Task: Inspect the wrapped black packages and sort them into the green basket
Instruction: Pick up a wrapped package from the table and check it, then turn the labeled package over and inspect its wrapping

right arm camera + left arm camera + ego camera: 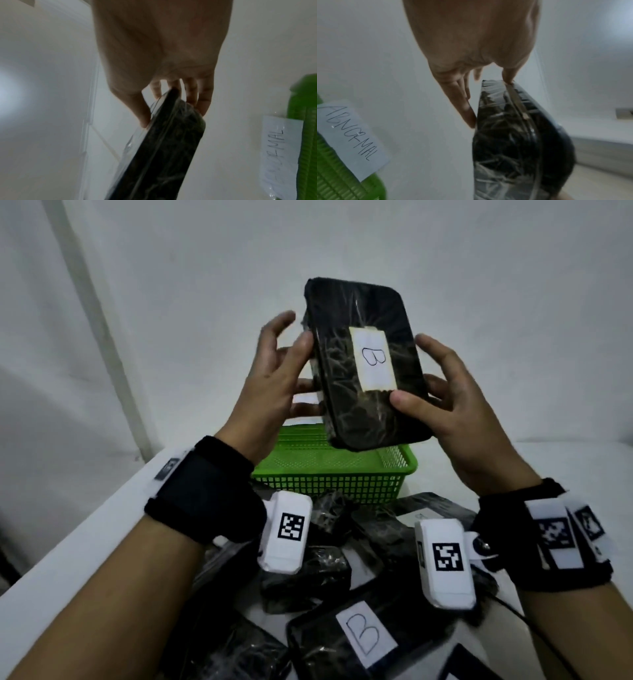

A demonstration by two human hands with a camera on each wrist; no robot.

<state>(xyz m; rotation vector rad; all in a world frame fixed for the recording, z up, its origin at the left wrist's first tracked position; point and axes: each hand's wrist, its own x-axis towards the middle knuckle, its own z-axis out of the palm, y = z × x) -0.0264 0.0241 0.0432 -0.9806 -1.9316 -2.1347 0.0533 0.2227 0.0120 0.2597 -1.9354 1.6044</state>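
Left hand [270,378] and right hand [459,412] only fingertip-pinch the B-labelled package [342,398], so its slick wrap may slip.

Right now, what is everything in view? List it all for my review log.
held package: one, black, film-wrapped, raised above the basket between both hands
B label: one, white, on the held package's face
green basket: one, green, on the table behind the pile
ABNORMAL label: one, white, on the basket
package pile: several, exact count unclear, black, on the table nearest the person; one shows a white B label
table: one, white, under everything
wrist cameras: two, white with black markers, on black wristbands
left hand: holds the held package's left edge
right hand: thumb on its front, fingers behind
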